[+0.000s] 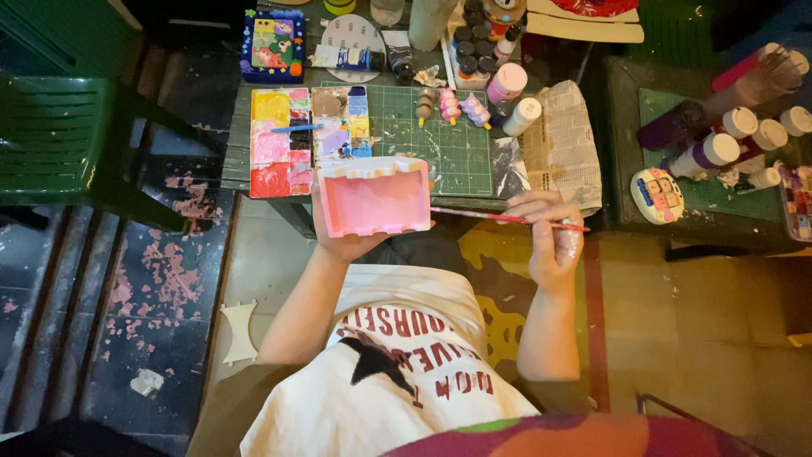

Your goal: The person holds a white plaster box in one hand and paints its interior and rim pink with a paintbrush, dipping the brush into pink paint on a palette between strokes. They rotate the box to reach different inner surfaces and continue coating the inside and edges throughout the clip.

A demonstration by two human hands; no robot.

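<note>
The left hand (342,241) has its fingers wrapped around a pink box (373,196) and holds it from below. The box is tipped so its flat pink side faces up. It sits in the air just in front of the bench (237,161), over the person's lap.

The right hand (554,237) has its fingers pinched on a thin brush (499,217). The brush lies flat and its tip points at the right side of the box, close to it.

Behind the box, on the bench, is a paint tray (283,140) with many colours and a green mat (448,140). Small painted figures (461,108) stand on the mat. Paint bottles (507,85) stand near them. A newspaper (562,144) lies to the right. More bottles (736,127) lie on a second green bench far right. A green chair (59,110) stands on the left.
</note>
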